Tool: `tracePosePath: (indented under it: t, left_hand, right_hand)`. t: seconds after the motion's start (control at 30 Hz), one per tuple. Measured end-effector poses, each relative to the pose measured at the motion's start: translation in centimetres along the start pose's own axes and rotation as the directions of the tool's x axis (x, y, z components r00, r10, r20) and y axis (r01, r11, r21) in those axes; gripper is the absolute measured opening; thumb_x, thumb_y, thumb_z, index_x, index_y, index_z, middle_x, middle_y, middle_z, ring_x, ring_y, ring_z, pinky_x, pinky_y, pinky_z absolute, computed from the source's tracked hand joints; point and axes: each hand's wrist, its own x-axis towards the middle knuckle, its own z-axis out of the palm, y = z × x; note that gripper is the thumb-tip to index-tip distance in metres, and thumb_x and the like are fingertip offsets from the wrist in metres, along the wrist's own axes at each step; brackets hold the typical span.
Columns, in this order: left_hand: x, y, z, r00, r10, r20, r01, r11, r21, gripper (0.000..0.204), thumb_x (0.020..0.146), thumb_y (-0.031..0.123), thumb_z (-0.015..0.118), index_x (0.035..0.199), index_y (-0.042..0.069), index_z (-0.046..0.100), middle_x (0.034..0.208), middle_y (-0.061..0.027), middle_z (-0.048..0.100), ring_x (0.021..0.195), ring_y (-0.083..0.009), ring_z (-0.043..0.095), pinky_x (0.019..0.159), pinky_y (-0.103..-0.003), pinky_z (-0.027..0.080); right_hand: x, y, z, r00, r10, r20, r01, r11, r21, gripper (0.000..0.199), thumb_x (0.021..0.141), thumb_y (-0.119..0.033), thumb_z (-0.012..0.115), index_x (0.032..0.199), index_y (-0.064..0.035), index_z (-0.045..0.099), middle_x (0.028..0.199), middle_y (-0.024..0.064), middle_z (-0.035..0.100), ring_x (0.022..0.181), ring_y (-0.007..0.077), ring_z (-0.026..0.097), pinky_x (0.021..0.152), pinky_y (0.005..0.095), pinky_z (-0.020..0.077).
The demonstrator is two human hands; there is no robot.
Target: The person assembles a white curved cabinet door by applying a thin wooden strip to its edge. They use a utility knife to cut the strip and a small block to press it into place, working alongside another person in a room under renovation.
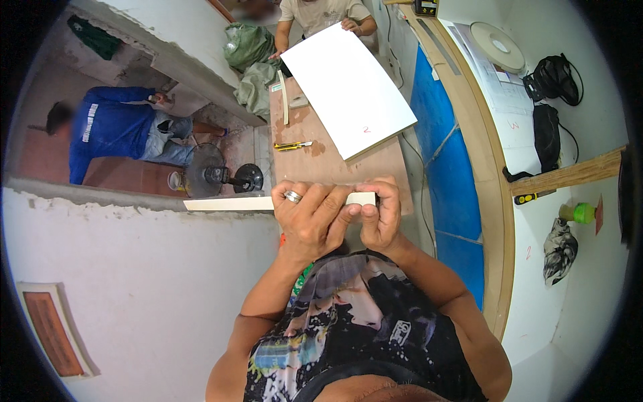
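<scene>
A long, thin, pale strip (228,203) stretches sideways in front of my chest, with its free end far to the left. My left hand (305,218), with a ring on one finger, is closed around it. The fingers and thumb of my right hand (380,218) pinch the strip near its right end, close beside my left thumb. Just beyond my hands is a brown wooden worktable (321,171). On it lie a yellow utility knife (293,145) and a second pale strip (285,100). A large white board (351,87) rests across the table's far right part.
Across the table a person (325,17) touches the board with both hands. Another person in a blue shirt (114,124) bends low beyond a rough wall edge, near a standing fan (209,173). Green sacks (254,63) lie at the back. A curved wooden counter edge (499,201) runs along the right.
</scene>
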Motion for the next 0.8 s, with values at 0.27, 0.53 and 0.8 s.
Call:
tracePosePath:
  t: [0.27, 0.53, 0.8]
  left_hand:
    - [-0.7, 0.1, 0.2, 0.999, 0.041, -0.015, -0.04, 0.996, 0.074, 0.03, 0.075, 0.026, 0.075, 0.102, 0.013, 0.07, 0.083, 0.0, 0.064, 0.072, -0.0157, 0.055, 0.091, -0.039, 0.031]
    - [0.2, -0.9, 0.4, 0.99, 0.134, -0.034, -0.131, 0.988, 0.076, 0.034, 0.074, 0.023, 0.076, 0.105, 0.013, 0.069, 0.088, -0.0002, 0.064, 0.083, -0.0171, 0.062, 0.093, -0.042, 0.034]
    - [1.7, -1.0, -0.2, 0.997, 0.07, 0.037, -0.067, 0.996, -0.066, 0.029, 0.076, 0.017, 0.073, 0.105, 0.012, 0.068, 0.087, -0.0018, 0.065, 0.08, -0.0174, 0.062, 0.091, -0.041, 0.037]
  right_hand:
    - [-0.3, 0.3, -0.6, 0.998, 0.043, 0.05, -0.046, 0.997, 0.06, 0.033, 0.096, -0.03, 0.052, 0.11, -0.0003, 0.049, 0.098, 0.0126, 0.052, 0.082, 0.0177, 0.052, 0.07, 0.0281, 0.0432]
    - [2.8, -1.5, -1.3, 0.928, 0.333, 0.166, -0.372, 0.834, 0.407, 0.013, 0.092, -0.013, 0.055, 0.095, -0.001, 0.053, 0.09, 0.0071, 0.052, 0.078, 0.0091, 0.047, 0.066, 0.0248, 0.04]
    - [3.3, -0.4, -0.2, 0.977, 0.213, -0.026, -0.197, 0.939, 0.282, 0.011, 0.09, -0.008, 0.056, 0.084, -0.0024, 0.049, 0.08, 0.0033, 0.05, 0.068, 0.0059, 0.042, 0.06, 0.0215, 0.0351]
